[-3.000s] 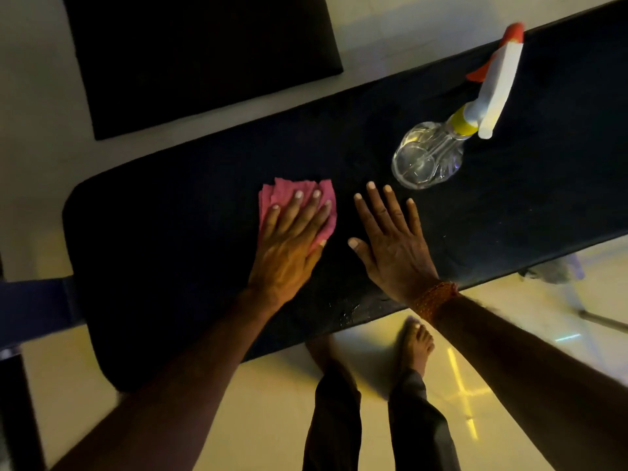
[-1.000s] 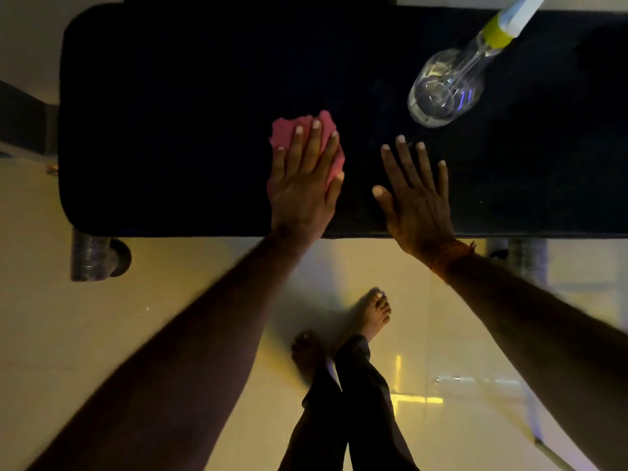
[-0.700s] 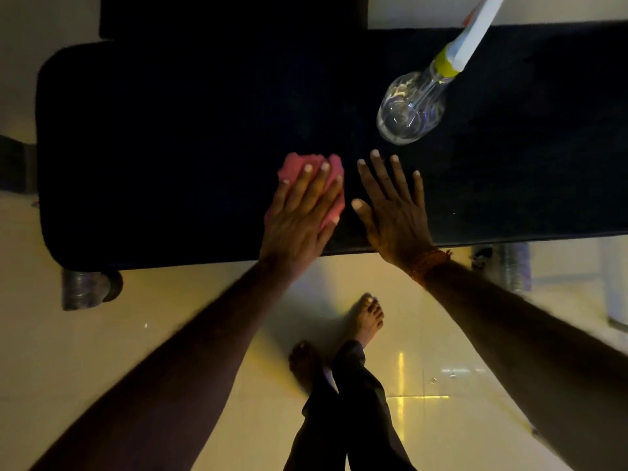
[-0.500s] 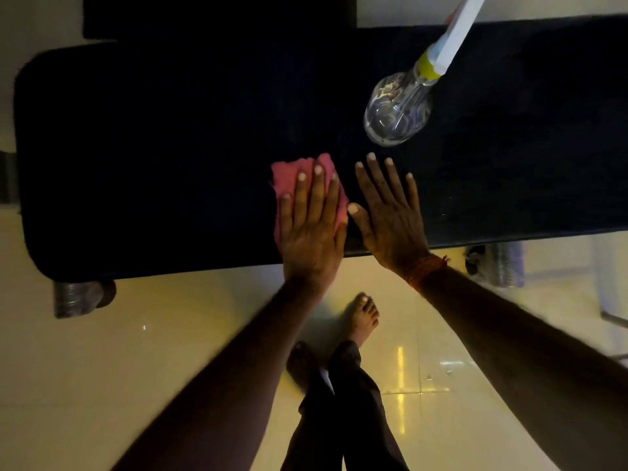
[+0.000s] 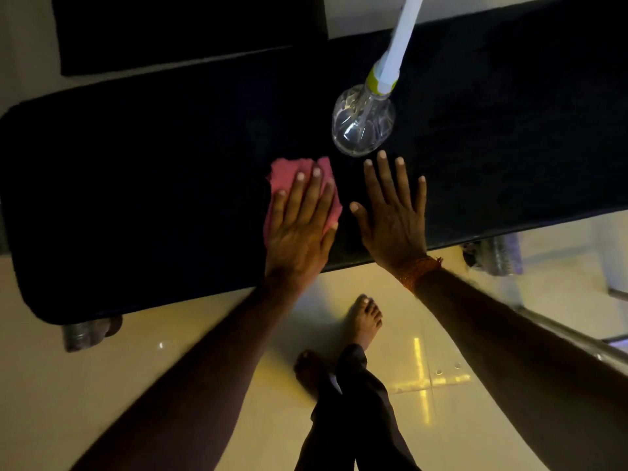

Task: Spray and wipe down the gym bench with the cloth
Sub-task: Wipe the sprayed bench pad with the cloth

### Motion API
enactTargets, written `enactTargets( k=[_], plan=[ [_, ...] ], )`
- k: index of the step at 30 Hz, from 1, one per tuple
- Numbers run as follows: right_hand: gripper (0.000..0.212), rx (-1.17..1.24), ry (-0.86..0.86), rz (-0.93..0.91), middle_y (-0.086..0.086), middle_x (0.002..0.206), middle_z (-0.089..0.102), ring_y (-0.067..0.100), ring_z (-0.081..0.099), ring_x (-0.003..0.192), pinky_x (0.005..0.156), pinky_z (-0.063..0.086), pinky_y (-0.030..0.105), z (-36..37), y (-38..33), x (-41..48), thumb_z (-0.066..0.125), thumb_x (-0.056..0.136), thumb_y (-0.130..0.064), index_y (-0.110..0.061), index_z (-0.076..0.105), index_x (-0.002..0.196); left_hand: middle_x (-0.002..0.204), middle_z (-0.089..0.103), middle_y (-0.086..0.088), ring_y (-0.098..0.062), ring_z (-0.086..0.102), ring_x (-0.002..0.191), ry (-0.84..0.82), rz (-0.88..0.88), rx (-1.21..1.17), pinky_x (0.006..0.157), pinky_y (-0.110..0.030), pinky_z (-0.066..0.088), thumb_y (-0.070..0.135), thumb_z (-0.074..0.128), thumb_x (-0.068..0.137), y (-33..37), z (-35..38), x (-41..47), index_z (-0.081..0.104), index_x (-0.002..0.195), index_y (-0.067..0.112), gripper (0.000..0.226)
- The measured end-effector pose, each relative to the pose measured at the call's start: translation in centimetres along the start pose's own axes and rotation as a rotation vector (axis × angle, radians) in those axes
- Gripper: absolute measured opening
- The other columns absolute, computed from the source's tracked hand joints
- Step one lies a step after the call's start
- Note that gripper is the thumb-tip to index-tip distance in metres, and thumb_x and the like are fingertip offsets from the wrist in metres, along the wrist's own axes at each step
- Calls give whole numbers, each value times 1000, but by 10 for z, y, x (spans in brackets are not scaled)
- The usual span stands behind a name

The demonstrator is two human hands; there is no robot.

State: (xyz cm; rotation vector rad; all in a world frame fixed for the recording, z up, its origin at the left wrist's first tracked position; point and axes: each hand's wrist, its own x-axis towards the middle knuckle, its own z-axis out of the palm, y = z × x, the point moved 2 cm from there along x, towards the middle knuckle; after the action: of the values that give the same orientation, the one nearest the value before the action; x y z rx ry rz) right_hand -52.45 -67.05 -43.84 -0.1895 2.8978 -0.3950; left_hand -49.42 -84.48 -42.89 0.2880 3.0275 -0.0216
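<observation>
Hands lie flat on the bench (image 5: 136, 198): left hand (image 5: 300, 229) pressing the pink cloth (image 5: 289, 171), right hand (image 5: 396, 215) empty, fingers spread.

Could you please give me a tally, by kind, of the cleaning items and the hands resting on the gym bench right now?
Pink cloth: 1, under the left hand
Clear spray bottle: 1, standing on the gym bench
Hands flat on the bench: 2, the left hand and the right hand
Total: 4
</observation>
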Motion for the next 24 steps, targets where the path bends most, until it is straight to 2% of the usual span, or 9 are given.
enactTargets(
  k=[3, 7, 9, 12, 15, 20, 22, 24],
  plan=[
    [67, 12, -15, 54, 6, 174, 3, 28, -1, 161, 128, 2, 61, -3, -4, 4, 29, 109, -50, -19, 13, 166, 173, 11, -7, -29, 12, 159, 16, 145, 1, 125, -53, 24, 45, 21, 111, -16, 1, 1, 11, 165, 19, 61],
    [65, 18, -1, 132, 6, 174, 3, 28, -1, 161, 127, 3, 62, 3, -14, 8, 26, 108, -48, -20, 12, 166, 173, 4, -5, -27, 3, 160, 12, 34, -22, 128, -52, 12, 47, 17, 109, -36, 0, 61, 5, 165, 22, 62],
    [65, 30, 6, 165, 7, 174, 4, 29, -1, 161, 127, 3, 63, 5, -19, 8, 24, 108, -48, -19, 13, 165, 173, 3, -6, -28, 3, 160, 27, -6, -8, 129, -51, 11, 48, 17, 108, -32, 2, 69, 6, 165, 21, 64],
    [67, 57, -6, 222, 9, 174, 1, 30, -4, 161, 127, 3, 62, 5, -29, 7, 22, 108, -50, -17, 11, 165, 173, 7, -7, -27, 7, 160, 8, 129, 23, 128, -50, 16, 46, 22, 108, -24, 0, 46, 11, 165, 19, 64],
    [69, 72, -31, 269, 7, 174, -6, 28, -10, 161, 127, 1, 61, 5, -43, 4, 22, 109, -51, -16, 5, 166, 173, 8, -6, -26, 7, 160, -18, 231, 10, 129, -49, 15, 45, 24, 109, -44, -3, 51, 12, 165, 19, 63],
    [69, 95, -41, 342, 6, 174, -9, 27, -13, 160, 128, -3, 61, 9, -52, 6, 23, 109, -51, -18, 3, 166, 174, -3, -8, -28, -2, 160, -22, 82, 0, 129, -52, 9, 48, 19, 106, -76, -6, 129, -1, 165, 18, 68],
    [69, 121, -36, 397, 5, 174, -11, 27, -16, 160, 127, -6, 60, 10, -59, 7, 22, 109, -52, -19, 1, 166, 174, -2, -8, -29, -1, 160, -31, 162, 30, 128, -53, 9, 49, 17, 106, -70, -6, 124, 0, 165, 19, 68],
    [71, 165, -22, 477, 4, 173, -14, 26, -18, 159, 127, -9, 61, 12, -72, 10, 22, 108, -54, -19, -2, 165, 173, 2, -7, -29, 1, 160, -62, 316, 32, 128, -52, 9, 48, 17, 107, -69, -6, 98, 6, 165, 19, 65]
  ],
)
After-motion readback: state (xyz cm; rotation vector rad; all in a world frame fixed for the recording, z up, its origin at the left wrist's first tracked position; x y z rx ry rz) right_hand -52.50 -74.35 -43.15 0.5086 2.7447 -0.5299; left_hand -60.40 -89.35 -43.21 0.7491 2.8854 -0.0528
